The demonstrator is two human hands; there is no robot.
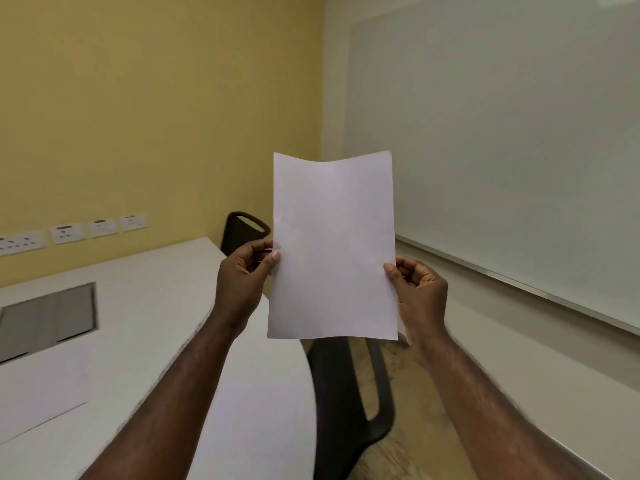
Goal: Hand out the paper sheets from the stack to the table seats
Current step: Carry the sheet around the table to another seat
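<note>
White paper sheet (333,247) pinched at both side edges, held upright in mid-air in front of the camera, above the near end of the worktop (145,306) and not touching it. Left hand (242,275) grips the sheet's left edge a little below mid-height: thumb on the near face, fingers (258,245) curled behind, clamped on the paper. Right hand (420,289) grips the right edge slightly lower, thumb tip on the near face, other fingers folded behind the sheet, also clamped on it. Sheet is blank on the visible side, top edge sags slightly in the middle, bottom edge roughly straight. Both bare forearms reach up from the lower frame. Below and left, another white sheet (38,386) lies flat on the pale worktop near the left edge of the frame; a further pale sheet-like patch under the left forearm, cannot tell for sure. Grey recessed panel (48,317) set into the worktop, far left. Black chair (349,403) just below the held sheet at the worktop's near end; second black chair (242,230) behind the left hand at the far side. Wall sockets (69,233) in a row on the yellow wall (138,116). Whiteboard (502,150) on the right wall.
</note>
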